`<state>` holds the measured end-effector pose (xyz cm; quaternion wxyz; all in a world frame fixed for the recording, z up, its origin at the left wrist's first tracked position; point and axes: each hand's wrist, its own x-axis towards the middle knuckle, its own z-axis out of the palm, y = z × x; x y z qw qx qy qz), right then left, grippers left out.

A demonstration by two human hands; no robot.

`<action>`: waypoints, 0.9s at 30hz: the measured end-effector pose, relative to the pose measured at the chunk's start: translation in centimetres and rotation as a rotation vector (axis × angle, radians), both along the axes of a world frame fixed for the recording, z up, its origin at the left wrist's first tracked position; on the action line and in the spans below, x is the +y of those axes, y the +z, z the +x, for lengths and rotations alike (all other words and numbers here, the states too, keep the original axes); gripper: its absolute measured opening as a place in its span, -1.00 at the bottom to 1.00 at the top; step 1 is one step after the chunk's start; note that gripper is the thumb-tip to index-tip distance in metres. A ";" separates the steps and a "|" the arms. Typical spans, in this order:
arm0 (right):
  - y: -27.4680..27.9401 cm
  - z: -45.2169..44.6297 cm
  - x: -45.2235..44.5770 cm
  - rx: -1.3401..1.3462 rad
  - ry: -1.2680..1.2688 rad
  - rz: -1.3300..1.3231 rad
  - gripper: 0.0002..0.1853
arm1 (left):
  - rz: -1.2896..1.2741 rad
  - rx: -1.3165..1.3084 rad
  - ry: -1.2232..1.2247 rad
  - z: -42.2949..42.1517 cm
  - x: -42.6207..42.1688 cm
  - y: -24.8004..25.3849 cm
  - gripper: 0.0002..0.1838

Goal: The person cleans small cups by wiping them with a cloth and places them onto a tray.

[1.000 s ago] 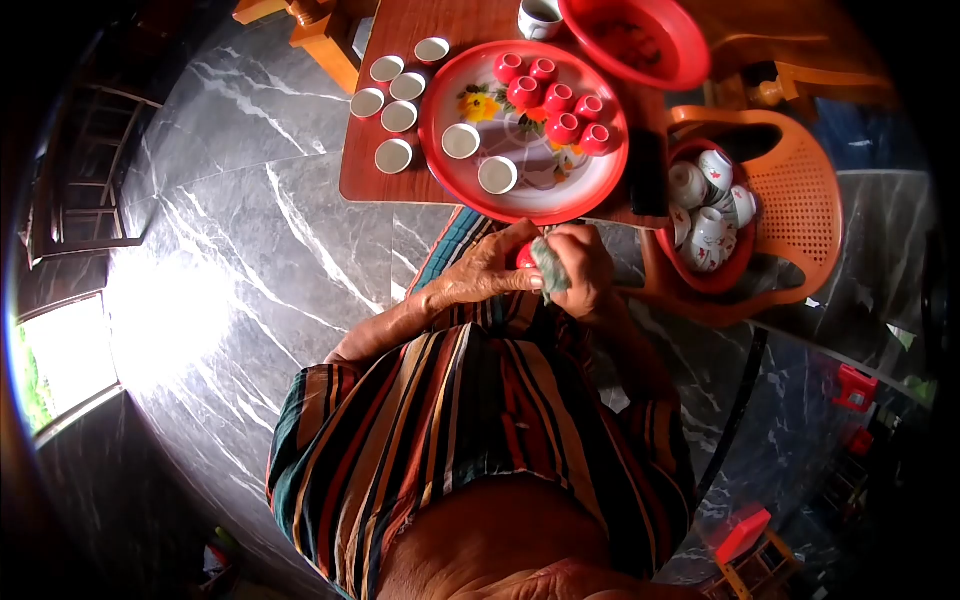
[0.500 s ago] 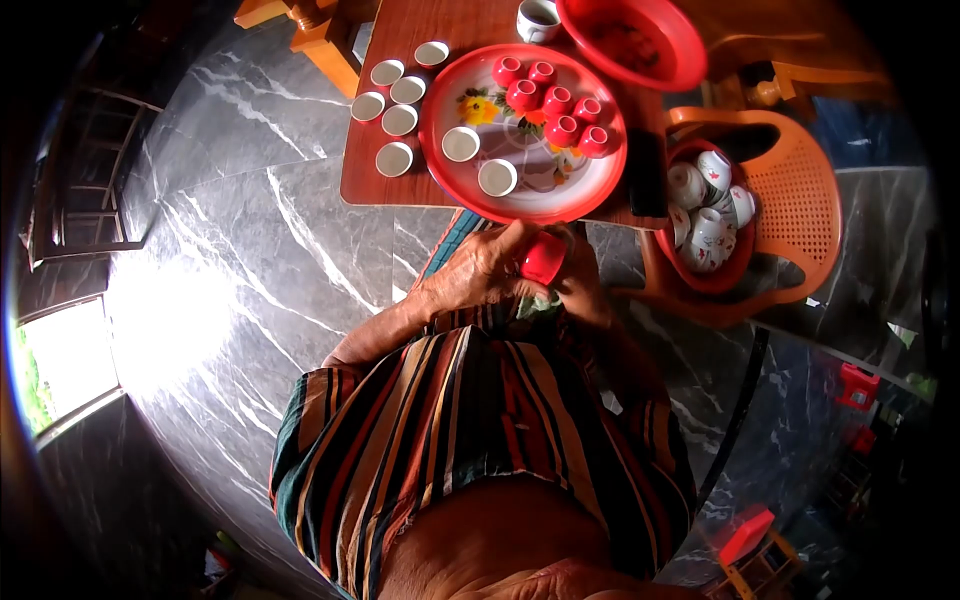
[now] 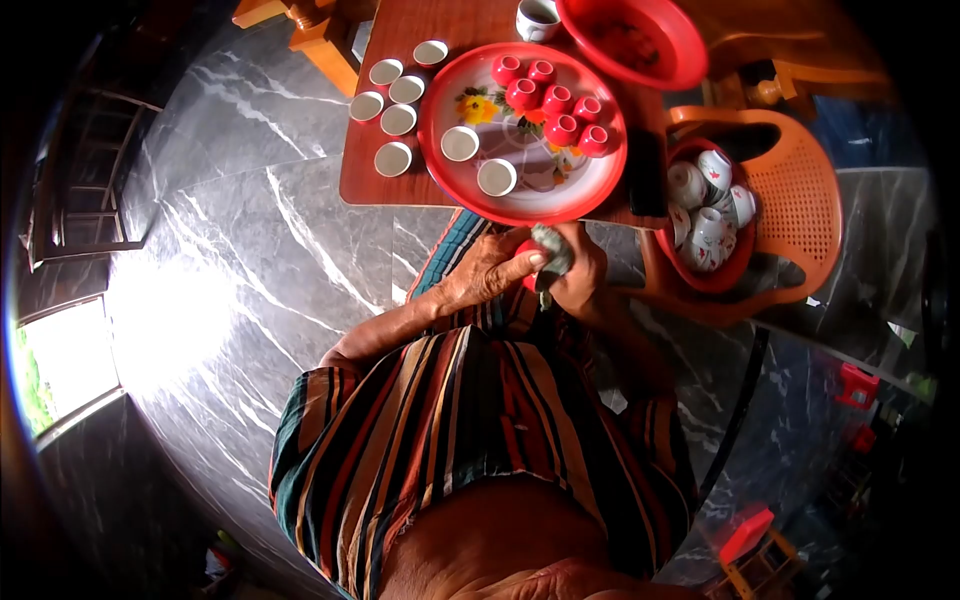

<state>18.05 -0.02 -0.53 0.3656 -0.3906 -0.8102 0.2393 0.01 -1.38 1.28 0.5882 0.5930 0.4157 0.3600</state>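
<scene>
My left hand (image 3: pixel 490 268) is closed around a small red cup (image 3: pixel 528 250), held in front of my lap just below the table edge. A greenish-grey cloth (image 3: pixel 552 250) is pressed over the cup by my right hand (image 3: pixel 582 272), whose fingers are partly hidden behind it. Beyond my hands, the round floral tray (image 3: pixel 450 185) carries several upside-down red cups (image 3: pixel 558 100) and two upright cups with white insides (image 3: pixel 497 178). More upright cups (image 3: pixel 398 120) stand on the table left of the tray.
A red basin (image 3: pixel 690 45) and a patterned white cup (image 3: pixel 538 20) stand at the tray's far side on the wooden table (image 3: pixel 360 185). To the right, an orange plastic chair (image 3: pixel 800 200) bears a red bowl of floral cups (image 3: pixel 712 230).
The cloth has come up from beneath the cup and now covers much of it. My right hand has turned and lies more in view. The tray and the cups on the table stay put.
</scene>
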 end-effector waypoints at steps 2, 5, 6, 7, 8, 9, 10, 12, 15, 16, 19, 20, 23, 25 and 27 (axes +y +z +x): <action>-1.7 -0.2 0.3 0.060 -0.053 -0.067 -0.51 | 0.102 0.183 0.025 -0.2 -0.1 0.0 -0.35; -1.3 -0.3 0.5 0.172 -0.068 -0.422 -0.61 | 0.356 0.394 0.053 -0.1 0.3 0.8 -0.35; -2.2 -0.4 0.7 0.256 0.038 -0.441 -0.63 | 0.503 0.420 0.059 0.0 0.5 1.3 -0.35; -2.8 -0.2 0.5 0.332 0.073 -0.550 -0.65 | 0.651 0.444 0.065 0.1 0.7 1.6 -0.34; -3.2 0.1 0.2 0.410 0.100 -0.661 -0.66 | 0.698 0.512 0.033 0.1 0.8 1.2 -0.32; -3.0 0.0 0.0 0.487 0.118 -0.770 -0.67 | 0.699 0.513 0.030 0.2 0.7 1.0 -0.32; -2.7 0.1 -0.2 0.457 0.133 -0.763 -0.66 | 0.677 0.464 0.030 0.2 0.7 0.9 -0.32; -1.7 0.4 0.1 0.355 0.191 -0.451 -0.68 | 0.656 0.415 0.029 0.3 0.7 0.8 -0.31; -4.4 1.0 0.3 0.500 -0.183 -0.612 -0.70 | 0.198 -0.048 0.034 0.1 0.4 -0.1 -0.40; -1.0 0.2 0.2 0.528 -0.200 -0.491 -0.69 | 0.026 -0.246 0.053 0.3 0.3 0.1 -0.45; 1.5 0.4 -0.2 0.149 -0.191 -0.117 -0.58 | -0.168 -0.295 -0.025 -0.8 0.7 0.0 -0.53; -0.8 1.4 0.2 -0.050 -0.101 0.185 -0.51 | -0.122 -0.179 -0.051 -0.9 0.7 0.0 -0.52; -0.9 0.9 0.0 0.105 0.128 0.369 -0.43 | -0.011 -0.042 -0.123 -0.9 0.8 0.2 -0.48; 0.0 0.9 -0.2 0.096 0.128 0.359 -0.37 | -0.107 -0.113 -0.187 -0.7 0.6 0.3 -0.47; 1.1 1.0 -0.3 -0.116 0.067 -0.107 -0.42 | -0.162 -0.052 -0.153 -0.6 0.4 0.2 -0.48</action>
